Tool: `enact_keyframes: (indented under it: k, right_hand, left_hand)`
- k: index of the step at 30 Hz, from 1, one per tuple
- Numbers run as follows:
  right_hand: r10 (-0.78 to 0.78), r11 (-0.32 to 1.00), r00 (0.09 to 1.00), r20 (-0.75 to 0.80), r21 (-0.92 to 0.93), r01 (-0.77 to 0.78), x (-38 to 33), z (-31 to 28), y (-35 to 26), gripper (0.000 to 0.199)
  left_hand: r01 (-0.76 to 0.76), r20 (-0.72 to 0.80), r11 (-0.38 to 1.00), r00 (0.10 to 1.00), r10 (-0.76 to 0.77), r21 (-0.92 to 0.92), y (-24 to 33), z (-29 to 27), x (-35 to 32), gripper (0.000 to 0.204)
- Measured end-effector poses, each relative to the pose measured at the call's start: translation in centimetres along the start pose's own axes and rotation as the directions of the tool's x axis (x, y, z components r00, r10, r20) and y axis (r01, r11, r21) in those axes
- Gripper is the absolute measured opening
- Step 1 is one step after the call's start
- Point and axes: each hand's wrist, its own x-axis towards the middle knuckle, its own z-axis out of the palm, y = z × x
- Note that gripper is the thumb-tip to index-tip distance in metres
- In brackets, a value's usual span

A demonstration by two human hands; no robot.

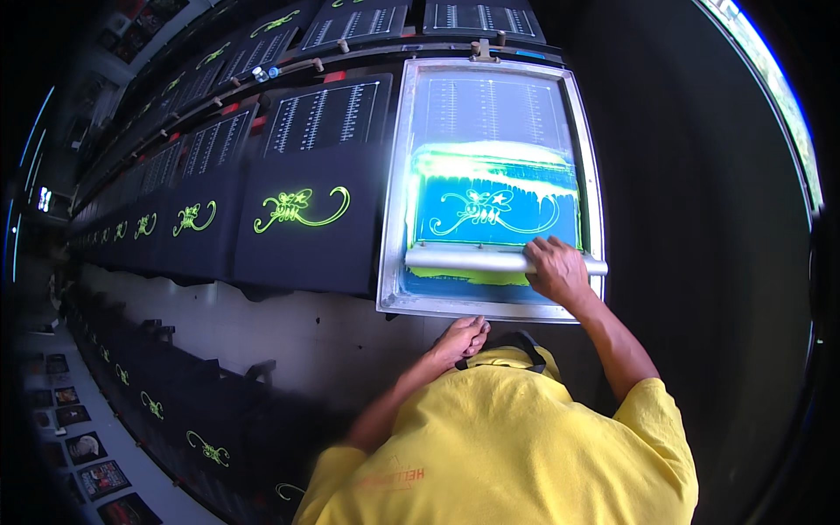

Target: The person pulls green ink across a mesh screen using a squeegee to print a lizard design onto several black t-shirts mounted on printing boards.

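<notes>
A metal-framed printing screen (pixel 394 192) lies on a long table, its blue mesh showing a swirl design under streaks of yellow-green ink. Across its near end lies a pale squeegee bar (pixel 464 260), and my right hand (pixel 556 269) grips the bar's right part. My left hand (pixel 462 338) is below the frame's near edge, against my yellow shirt, fingers curled; I cannot tell if it holds anything.
Dark garments (pixel 302 219) with yellow-green swirl prints lie in a row to the left along the table. A second row of printed dark garments (pixel 206 448) runs lower down at left. Printed pictures (pixel 103 477) lie at the bottom left.
</notes>
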Motion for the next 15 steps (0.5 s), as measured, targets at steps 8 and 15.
enact_keyframes:
  k: [8,15]
  right_hand:
    - [0.045,0.997,0.998,-0.038,-0.061,-0.047,-1.1,1.3,-0.6,0.036]
    - [0.049,0.998,0.998,0.046,-0.042,-0.047,-1.7,-0.3,-0.6,0.058]
  left_hand:
    - [-0.441,0.145,0.274,0.710,0.689,0.855,6.5,2.2,-4.9,0.032]
    - [0.049,0.346,-0.528,0.704,0.620,0.848,16.1,-0.7,-5.1,0.041]
